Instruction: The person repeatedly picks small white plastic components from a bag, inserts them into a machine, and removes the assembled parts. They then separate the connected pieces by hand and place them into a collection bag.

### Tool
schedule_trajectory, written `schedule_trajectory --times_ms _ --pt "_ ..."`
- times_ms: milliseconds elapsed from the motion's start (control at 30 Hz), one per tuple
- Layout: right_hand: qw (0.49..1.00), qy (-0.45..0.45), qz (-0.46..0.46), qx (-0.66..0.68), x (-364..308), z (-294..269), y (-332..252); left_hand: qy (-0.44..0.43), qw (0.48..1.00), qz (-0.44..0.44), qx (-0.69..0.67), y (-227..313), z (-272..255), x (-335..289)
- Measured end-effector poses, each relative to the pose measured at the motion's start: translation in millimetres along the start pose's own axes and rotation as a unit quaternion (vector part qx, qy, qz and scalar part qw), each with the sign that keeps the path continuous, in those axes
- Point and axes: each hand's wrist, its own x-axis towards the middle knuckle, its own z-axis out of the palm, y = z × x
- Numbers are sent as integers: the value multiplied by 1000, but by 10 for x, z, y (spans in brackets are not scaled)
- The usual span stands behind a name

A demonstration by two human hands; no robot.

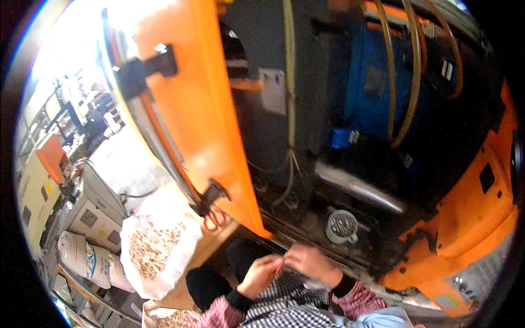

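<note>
In front of my lap, my left hand (259, 277) and my right hand (313, 264) meet at the fingertips. Both are closed, the fingers pinched around something small. A sliver of reddish brown shows between them, too small to name. Ahead and right of my hands, a pale green mug (350, 239) full of small metallic pieces stands on the dark machine ledge. To my left, an open white bag (190, 228) holds many small beige pieces (154, 250). Scissors with red handles (214, 220) lie beside that bag, near the orange door.
An orange machine door (191, 109) rises ahead on the left. Hoses (390, 76) hang inside the dark machine, above a shiny metal bar (358, 187). An orange panel (470, 218) borders my right. White sacks (98, 265) stand at far left; another bag of beige pieces (178, 319) sits low.
</note>
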Motion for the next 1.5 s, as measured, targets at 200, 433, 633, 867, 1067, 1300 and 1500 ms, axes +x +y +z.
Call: schedule_trajectory --times_ms 200,433,633,867,1067,1300,1500 --pt "977 -103 -184 22 71 892 -137 116 989 24 -91 -426 -566 -722" --pt "961 -140 -150 183 301 1240 -605 223 951 140 -161 -577 -675 -1187" --pt "955 -80 -105 264 254 1535 -677 177 929 158 -284 -935 -1063 -1065" --pt "962 -48 -125 239 225 1634 -615 214 916 137 -312 -999 -1104 -937" --pt "973 -72 -62 211 194 1749 -535 234 918 125 -295 -996 -1101 -930" --pt "974 -84 -89 191 133 1861 -403 238 912 140 -303 -1154 -1170 -905" --pt "976 -88 -85 178 125 1800 -363 176 922 146 -314 -1125 -1211 -869"
